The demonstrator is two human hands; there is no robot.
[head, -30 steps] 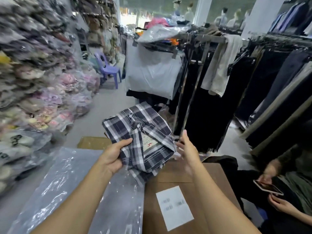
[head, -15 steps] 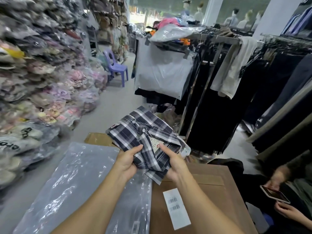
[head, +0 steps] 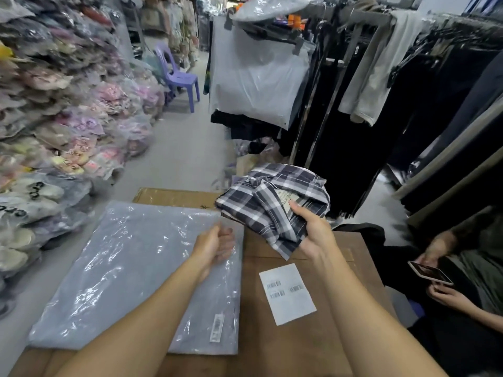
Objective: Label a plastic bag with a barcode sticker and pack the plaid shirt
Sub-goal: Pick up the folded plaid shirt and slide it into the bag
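Fabric of the plaid shirt (head: pixel 272 200) was gripped in the right hand (head: pixel 313 235), thumb on top and fingers curled beneath, and kept raised above the cardboard box (head: pixel 299 336), probably so that both bag and stickers stayed uncovered. The left hand (head: pixel 215 244) was held loosely curled, empty, at the far right edge of the plastic bag (head: pixel 122 268), apparently to seek its opening. The bag was laid flat across the box, a small label (head: pixel 216 327) already on it. The barcode sticker sheet (head: pixel 287 292) was left just beside it, within reach.
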